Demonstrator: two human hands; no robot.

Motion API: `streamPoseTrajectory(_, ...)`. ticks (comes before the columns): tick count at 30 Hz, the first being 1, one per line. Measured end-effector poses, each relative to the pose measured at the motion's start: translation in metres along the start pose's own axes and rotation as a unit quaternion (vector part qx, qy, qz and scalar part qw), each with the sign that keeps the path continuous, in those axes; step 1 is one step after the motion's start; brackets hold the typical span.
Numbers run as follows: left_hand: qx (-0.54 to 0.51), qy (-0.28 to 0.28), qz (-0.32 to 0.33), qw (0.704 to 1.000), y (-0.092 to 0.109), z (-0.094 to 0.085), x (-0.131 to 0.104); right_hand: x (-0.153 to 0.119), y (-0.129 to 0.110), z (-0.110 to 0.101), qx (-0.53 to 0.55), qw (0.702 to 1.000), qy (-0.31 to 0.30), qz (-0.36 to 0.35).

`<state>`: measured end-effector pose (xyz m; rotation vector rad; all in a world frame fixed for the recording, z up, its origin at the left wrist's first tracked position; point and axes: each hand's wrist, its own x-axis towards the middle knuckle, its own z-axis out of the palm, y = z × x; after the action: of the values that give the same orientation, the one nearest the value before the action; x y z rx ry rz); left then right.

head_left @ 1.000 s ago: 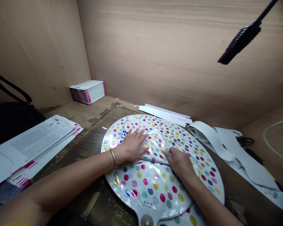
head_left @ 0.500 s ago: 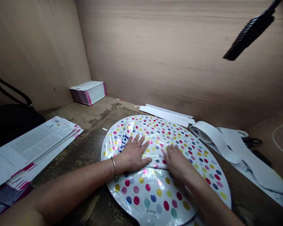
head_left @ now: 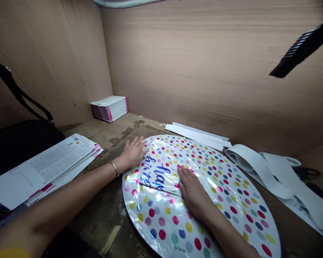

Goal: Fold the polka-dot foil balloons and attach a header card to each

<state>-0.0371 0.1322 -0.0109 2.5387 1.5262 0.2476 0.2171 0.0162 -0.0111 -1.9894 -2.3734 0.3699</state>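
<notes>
Flat on the table lies a shiny round foil balloon (head_left: pixel 164 218), white with many-coloured dots and the word "prima" near its front edge. A folded part with blue lettering (head_left: pixel 160 175) lies on top of it. My right hand (head_left: pixel 195 191) presses flat on the right side of that folded part, fingers stretched out. At the balloon's left rim is my left hand (head_left: pixel 134 152), fingers apart and slightly blurred, holding nothing. Whether several balloons are stacked here I cannot tell.
Printed cards (head_left: pixel 51 165) lie in a pile at left beside a black bag (head_left: pixel 21 138). A stack of folded cards (head_left: pixel 109 108) stands in the back corner. White strips (head_left: pixel 196 135) and a curled white band (head_left: pixel 274 175) lie behind and right. A black object (head_left: pixel 298 50) hangs upper right.
My left hand has moved up and left from the folded part to the rim, baring more blue lettering. My right hand stays on the folded part, now flatter. The view has shifted slightly.
</notes>
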Motion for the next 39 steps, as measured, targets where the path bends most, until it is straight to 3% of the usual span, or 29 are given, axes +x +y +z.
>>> streamPoseTrajectory(4,-0.022,-0.062,0.134,0.989,0.014,0.008,-0.035,0.002,-0.003,0.001,-0.009,1.000,-0.003,0.005)
streamPoseTrajectory(5,-0.041,-0.077,0.122,0.989,0.014,0.007,-0.041,0.001,-0.005,0.002,-0.009,1.000,-0.005,0.007)
streamPoseTrajectory(8,-0.120,-0.092,-0.002,0.988,0.006,-0.010,-0.042,-0.001,-0.009,0.002,-0.005,1.000,-0.010,0.020)
streamPoseTrajectory(13,-0.216,-0.093,-0.166,0.958,0.003,-0.037,0.007,-0.001,-0.009,0.001,0.004,0.999,-0.001,0.039)
streamPoseTrajectory(17,-0.325,-0.129,-0.235,0.907,0.019,-0.027,0.045,-0.001,-0.009,-0.001,0.007,0.999,-0.003,0.040)
streamPoseTrajectory(20,-0.418,-0.137,-0.228,0.868,0.026,-0.017,0.051,-0.004,-0.009,0.002,0.018,0.999,0.000,0.040)
streamPoseTrajectory(24,-0.535,-0.108,-0.158,0.823,0.028,-0.013,0.038,-0.005,-0.002,0.007,0.076,0.996,0.028,0.035)
streamPoseTrajectory(26,-0.578,-0.073,-0.110,0.805,0.034,-0.019,0.031,0.002,0.010,-0.003,0.123,0.986,0.098,0.058)
streamPoseTrajectory(28,-0.610,-0.039,-0.066,0.789,0.045,-0.031,0.028,0.014,0.029,-0.029,0.166,0.960,0.207,0.092)
streamPoseTrajectory(30,-0.626,0.001,0.018,0.779,0.060,-0.049,0.025,0.022,0.050,-0.067,0.215,0.927,0.296,0.083)
streamPoseTrajectory(33,-0.554,0.113,0.202,0.800,0.081,-0.078,0.013,0.014,0.073,-0.119,0.314,0.930,0.189,-0.034)
streamPoseTrajectory(34,-0.501,0.160,0.252,0.812,0.084,-0.083,0.006,0.006,0.075,-0.128,0.311,0.930,0.186,-0.064)
streamPoseTrajectory(37,-0.339,0.238,0.329,0.849,0.080,-0.072,-0.019,-0.030,0.066,-0.117,0.212,0.926,0.272,-0.151)
streamPoseTrajectory(39,-0.251,0.207,0.360,0.874,0.070,-0.045,-0.038,-0.053,0.056,-0.085,0.115,0.929,0.301,-0.181)
